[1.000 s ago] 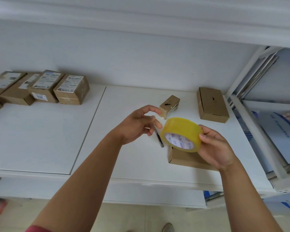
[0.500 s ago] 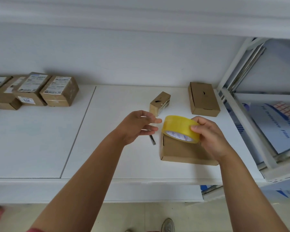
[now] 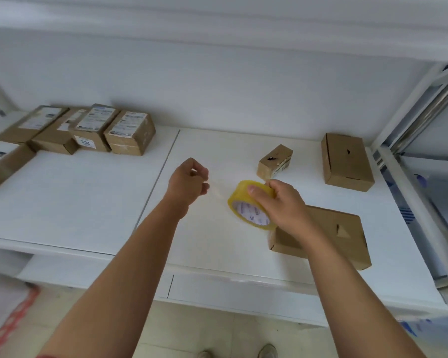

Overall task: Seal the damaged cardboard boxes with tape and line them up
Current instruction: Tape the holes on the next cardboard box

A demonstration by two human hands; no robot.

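My right hand [image 3: 282,202] grips the yellow tape roll [image 3: 251,206], thumb and fingers [image 3: 256,190] curled over its rim, holding it tilted above the white bench [image 3: 217,241]. Just right of the roll, under my wrist, lies the nearest cardboard box [image 3: 342,236] with a small triangular tear in its top. Left of the roll, my left hand [image 3: 188,180] hovers with fingers curled together, pinching the end of a clear strip of tape [image 3: 219,193] that stretches faintly back to the roll. Just beyond the roll stands a small torn box [image 3: 274,161]; farther right of it lies a longer torn box [image 3: 347,158]. Far left of the roll, at the back wall, sits a row of labelled boxes [image 3: 88,130]
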